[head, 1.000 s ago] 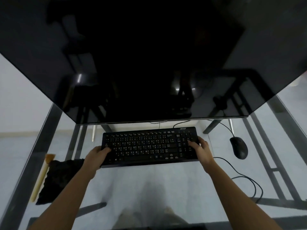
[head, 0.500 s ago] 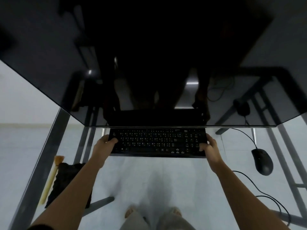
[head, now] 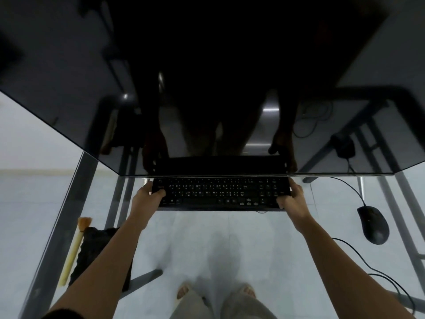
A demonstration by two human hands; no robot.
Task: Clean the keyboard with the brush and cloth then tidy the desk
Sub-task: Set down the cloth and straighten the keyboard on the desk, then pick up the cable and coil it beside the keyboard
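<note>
Though apart, both grips [head: 147,199] [head: 293,200] on keyboard [head: 218,195].

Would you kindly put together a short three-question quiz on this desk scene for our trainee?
1. True or false: the left hand and the right hand each grip one end of the keyboard.
2. Where does the mouse lie? A) to the right of the keyboard B) to its left C) on top of it
3. Fill in: at the left edge of the desk, the brush lies beside a black ____.
Key: 1 true; 2 A; 3 cloth.
</note>
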